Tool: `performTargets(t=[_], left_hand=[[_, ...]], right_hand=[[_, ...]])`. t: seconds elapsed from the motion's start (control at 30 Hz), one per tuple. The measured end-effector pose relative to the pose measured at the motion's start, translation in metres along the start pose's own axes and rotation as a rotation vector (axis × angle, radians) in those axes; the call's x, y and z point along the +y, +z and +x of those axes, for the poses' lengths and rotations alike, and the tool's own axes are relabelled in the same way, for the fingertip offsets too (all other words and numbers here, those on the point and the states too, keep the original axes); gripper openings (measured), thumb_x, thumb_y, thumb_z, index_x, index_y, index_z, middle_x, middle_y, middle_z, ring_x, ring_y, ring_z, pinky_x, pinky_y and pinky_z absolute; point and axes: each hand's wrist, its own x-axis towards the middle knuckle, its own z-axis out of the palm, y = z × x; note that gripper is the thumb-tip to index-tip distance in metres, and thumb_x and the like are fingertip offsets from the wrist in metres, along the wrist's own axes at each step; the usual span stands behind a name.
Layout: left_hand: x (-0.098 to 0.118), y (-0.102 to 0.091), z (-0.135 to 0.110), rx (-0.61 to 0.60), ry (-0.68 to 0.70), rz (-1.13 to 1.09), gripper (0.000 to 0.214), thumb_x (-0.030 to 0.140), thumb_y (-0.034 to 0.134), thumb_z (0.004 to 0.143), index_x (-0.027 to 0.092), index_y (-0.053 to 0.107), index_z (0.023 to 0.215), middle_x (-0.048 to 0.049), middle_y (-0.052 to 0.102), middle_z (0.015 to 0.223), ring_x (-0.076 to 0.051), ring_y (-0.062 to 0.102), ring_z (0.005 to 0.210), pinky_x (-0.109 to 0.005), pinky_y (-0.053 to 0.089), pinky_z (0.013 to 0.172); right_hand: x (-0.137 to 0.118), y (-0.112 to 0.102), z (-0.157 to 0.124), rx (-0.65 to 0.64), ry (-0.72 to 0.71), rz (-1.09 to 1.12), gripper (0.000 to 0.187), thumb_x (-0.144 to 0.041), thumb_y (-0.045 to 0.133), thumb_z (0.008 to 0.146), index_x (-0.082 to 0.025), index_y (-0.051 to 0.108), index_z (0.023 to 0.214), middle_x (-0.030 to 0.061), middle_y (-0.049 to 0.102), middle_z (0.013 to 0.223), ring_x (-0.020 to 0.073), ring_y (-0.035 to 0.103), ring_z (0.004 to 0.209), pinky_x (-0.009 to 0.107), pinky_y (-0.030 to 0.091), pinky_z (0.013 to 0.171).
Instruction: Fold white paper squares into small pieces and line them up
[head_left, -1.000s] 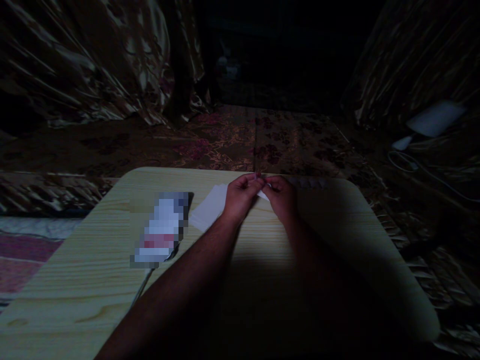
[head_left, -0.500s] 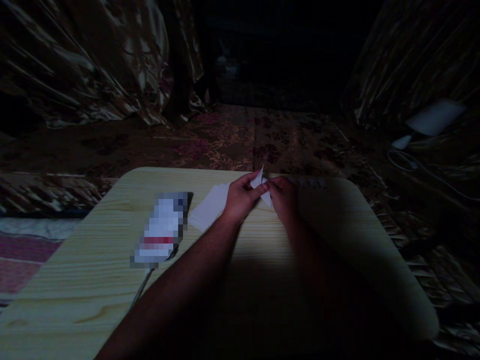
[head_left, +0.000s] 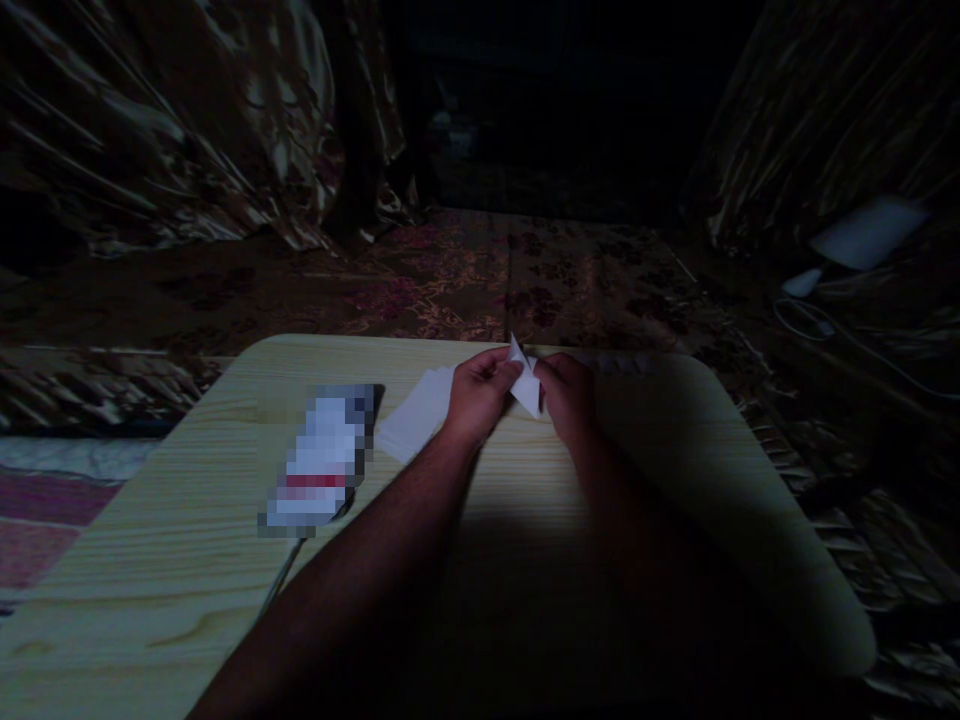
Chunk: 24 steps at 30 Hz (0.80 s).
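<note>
Both of my hands pinch a small folded piece of white paper [head_left: 527, 392] over the far side of the wooden table [head_left: 525, 480]. My left hand [head_left: 480, 393] grips its left side, with the thumb pressed on the front. At its right edge, my right hand [head_left: 568, 392] is closed on it, fingers partly in shadow. One pointed corner of the paper sticks up and another points down. Just left of my left hand lies a stack of white paper sheets [head_left: 414, 415], fanned a little and partly covered by that hand.
A phone-like device [head_left: 319, 450], blurred out, lies on the left of the table with a cable [head_left: 281, 577] running toward me. Small pale pieces [head_left: 622, 364] stand in a row at the far right edge. Beyond are patterned cloth [head_left: 420, 270] and a white lamp-like object [head_left: 870, 232].
The folded paper has turned in my fingers, so more of its flat face shows. My left thumb has shifted slightly left, away from the right hand.
</note>
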Motion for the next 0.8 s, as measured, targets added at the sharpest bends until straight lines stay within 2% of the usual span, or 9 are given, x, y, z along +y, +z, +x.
performTargets(t=[0.17, 0.27, 0.33, 0.47, 0.57, 0.8], left_hand=[[-0.004, -0.003, 0.003, 0.085, 0.004, 0.054, 0.025, 0.034, 0.081, 0.066, 0.016, 0.074, 0.082, -0.0009, 0.069, 0.070, -0.011, 0.056, 0.056, -0.023, 0.044, 0.055], [-0.004, -0.004, 0.003, 0.097, 0.019, 0.102, 0.026, 0.036, 0.080, 0.068, 0.015, 0.074, 0.082, -0.0008, 0.069, 0.070, -0.011, 0.056, 0.056, -0.023, 0.044, 0.055], [-0.003, -0.004, 0.003, 0.090, 0.027, 0.161, 0.027, 0.037, 0.078, 0.069, 0.015, 0.075, 0.083, -0.0008, 0.068, 0.069, -0.011, 0.055, 0.056, -0.023, 0.043, 0.054], [-0.001, -0.003, 0.000, 0.076, 0.006, 0.269, 0.030, 0.038, 0.080, 0.066, 0.013, 0.076, 0.083, -0.0013, 0.070, 0.068, -0.012, 0.056, 0.054, -0.023, 0.042, 0.052], [0.001, -0.002, -0.002, 0.056, 0.002, 0.300, 0.030, 0.041, 0.079, 0.067, 0.014, 0.077, 0.082, -0.0023, 0.071, 0.070, -0.013, 0.058, 0.056, -0.024, 0.043, 0.053], [0.006, -0.003, -0.002, -0.018, -0.014, 0.270, 0.030, 0.041, 0.079, 0.069, 0.013, 0.077, 0.080, -0.0033, 0.072, 0.070, -0.014, 0.058, 0.057, -0.025, 0.044, 0.055]], right_hand=[[-0.003, 0.006, -0.003, -0.086, 0.031, 0.115, 0.015, -0.032, 0.068, 0.070, -0.020, 0.060, 0.071, -0.0043, 0.058, 0.059, 0.0122, 0.053, 0.056, 0.025, 0.041, 0.054], [-0.005, 0.008, -0.005, -0.127, 0.025, 0.236, 0.027, -0.031, 0.073, 0.066, -0.020, 0.061, 0.087, -0.0036, 0.064, 0.070, 0.0131, 0.058, 0.062, 0.025, 0.045, 0.057], [-0.007, 0.007, -0.005, -0.145, 0.008, 0.261, 0.033, -0.034, 0.077, 0.065, -0.020, 0.060, 0.090, -0.0037, 0.064, 0.072, 0.0128, 0.059, 0.063, 0.024, 0.046, 0.057], [-0.007, 0.004, -0.004, -0.124, -0.029, 0.226, 0.028, -0.042, 0.074, 0.072, -0.019, 0.061, 0.082, -0.0034, 0.063, 0.068, 0.0110, 0.056, 0.060, 0.023, 0.043, 0.054], [-0.002, 0.002, -0.001, -0.090, 0.010, 0.212, 0.026, -0.044, 0.069, 0.078, -0.019, 0.061, 0.079, -0.0052, 0.058, 0.057, 0.0103, 0.052, 0.051, 0.023, 0.041, 0.050], [0.010, 0.000, 0.006, -0.095, 0.101, 0.376, 0.025, -0.041, 0.071, 0.076, -0.020, 0.057, 0.071, -0.0060, 0.056, 0.047, 0.0095, 0.049, 0.041, 0.022, 0.039, 0.043]])
